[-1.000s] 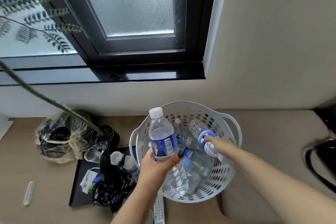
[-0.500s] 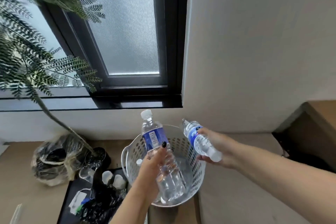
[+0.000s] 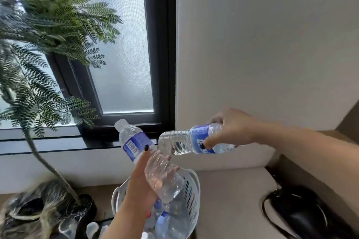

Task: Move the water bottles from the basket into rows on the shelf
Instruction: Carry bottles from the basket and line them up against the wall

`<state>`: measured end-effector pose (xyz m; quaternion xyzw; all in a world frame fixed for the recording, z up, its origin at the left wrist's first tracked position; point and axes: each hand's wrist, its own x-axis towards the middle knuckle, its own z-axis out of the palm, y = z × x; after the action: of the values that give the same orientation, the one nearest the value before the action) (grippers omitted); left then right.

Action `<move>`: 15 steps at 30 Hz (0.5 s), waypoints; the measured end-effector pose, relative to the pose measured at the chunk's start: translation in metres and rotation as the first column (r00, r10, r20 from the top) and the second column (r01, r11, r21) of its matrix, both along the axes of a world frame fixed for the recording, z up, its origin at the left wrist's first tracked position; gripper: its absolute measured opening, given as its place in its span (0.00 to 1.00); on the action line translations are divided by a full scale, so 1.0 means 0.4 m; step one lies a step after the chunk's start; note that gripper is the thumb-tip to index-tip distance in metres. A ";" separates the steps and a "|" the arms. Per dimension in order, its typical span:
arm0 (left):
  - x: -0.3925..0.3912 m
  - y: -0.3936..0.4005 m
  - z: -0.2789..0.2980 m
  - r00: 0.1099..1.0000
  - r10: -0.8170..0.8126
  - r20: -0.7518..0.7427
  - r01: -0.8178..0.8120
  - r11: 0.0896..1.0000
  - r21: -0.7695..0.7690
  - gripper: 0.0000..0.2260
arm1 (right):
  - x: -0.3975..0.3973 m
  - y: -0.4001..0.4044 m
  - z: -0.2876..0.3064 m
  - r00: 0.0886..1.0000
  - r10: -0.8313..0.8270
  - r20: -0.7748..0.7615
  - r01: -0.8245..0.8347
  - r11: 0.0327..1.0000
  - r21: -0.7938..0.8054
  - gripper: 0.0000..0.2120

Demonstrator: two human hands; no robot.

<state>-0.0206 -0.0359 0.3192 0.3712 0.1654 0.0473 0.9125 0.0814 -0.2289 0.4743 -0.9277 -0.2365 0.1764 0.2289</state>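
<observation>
My left hand [image 3: 140, 186] is closed around a clear water bottle [image 3: 134, 141] with a blue label and white cap, tilted with its cap up and to the left, above the basket. My right hand [image 3: 231, 128] grips a second blue-labelled water bottle [image 3: 186, 142], held almost level with its base pointing left and close to the first bottle. The white perforated basket [image 3: 194, 196] sits below at bottom centre, with several more bottles [image 3: 167, 223] lying inside. A brown shelf edge [image 3: 349, 120] shows at the far right.
A leafy potted plant [image 3: 48, 31] leans in from the left in front of a black-framed frosted window [image 3: 124, 48]. A plastic bag [image 3: 25, 213] lies bottom left. A black bag [image 3: 307, 211] rests on the beige surface at the right. The wall is cream.
Both hands have lifted their bottles higher and away from the basket. The right-hand bottle has swung to lie nearly level. The view has tipped upward and to the right.
</observation>
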 end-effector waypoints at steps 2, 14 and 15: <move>-0.007 -0.009 0.007 0.999 -0.016 0.046 0.017 1.000 -0.017 0.48 | -0.006 -0.005 0.054 0.997 0.054 0.060 -0.050 0.997 -0.062 0.18; -0.049 0.037 0.033 0.971 -0.230 0.065 0.232 0.973 -0.020 0.37 | -0.045 0.033 0.216 0.985 0.030 0.171 -0.058 0.986 0.156 0.19; -0.060 0.043 0.032 0.966 -0.248 0.068 0.250 0.968 -0.016 0.39 | -0.054 0.037 0.207 0.986 0.018 0.166 -0.052 0.977 0.206 0.18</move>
<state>-0.0448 -0.0186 0.3321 0.3759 0.0881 -0.0574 0.9207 0.0598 -0.2141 0.5569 -0.9054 -0.2881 0.0778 0.3019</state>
